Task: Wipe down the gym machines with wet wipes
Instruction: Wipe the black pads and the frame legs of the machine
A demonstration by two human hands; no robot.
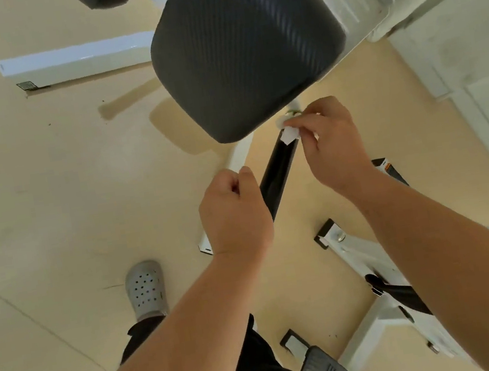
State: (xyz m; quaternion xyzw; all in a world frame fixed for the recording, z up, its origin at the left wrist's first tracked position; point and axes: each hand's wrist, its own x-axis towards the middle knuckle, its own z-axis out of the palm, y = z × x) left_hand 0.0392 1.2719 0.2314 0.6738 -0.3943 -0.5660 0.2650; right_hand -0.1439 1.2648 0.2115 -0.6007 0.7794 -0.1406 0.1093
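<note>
pinching a white wet wipe (pixel 291 133) against the top end of a black bar (pixel 279 171), the right hand (pixel 331 144) has thumb and fingers curled round the wipe, just below the edge of the black seat pad (pixel 242 47); left hand (pixel 234 215) sits lower, beside the bar, fingers curled into a fist; cannot tell whether it grips anything; white frame tube (pixel 237 156) runs behind it; grey clog (pixel 145 289) on beige floor (pixel 48 181), lower left; white machine base (pixel 370 262) at right
</note>
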